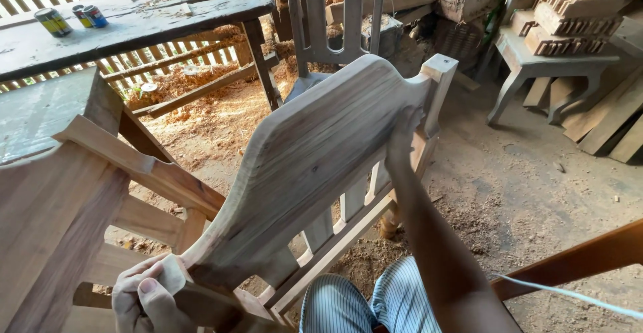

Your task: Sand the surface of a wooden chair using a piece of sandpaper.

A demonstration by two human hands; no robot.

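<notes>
A bare wooden chair back (315,165) with a wavy top rail lies tilted across the middle of the view, its slats showing below the rail. My left hand (149,295) grips the near end of the top rail at the bottom left, fingers curled over it. My right hand (402,139) reaches out along the rail's lower edge near the far post (439,85), fingers pressed against the wood. My knees in striped cloth (368,306) show beneath the frame.
Another unfinished wooden frame (60,199) stands at the left. A dark workbench (134,21) with small tins (53,21) is at the back left. Stacked carved wood pieces (569,11) rest on a grey stool at the back right. Sawdust covers the dirt floor (522,192).
</notes>
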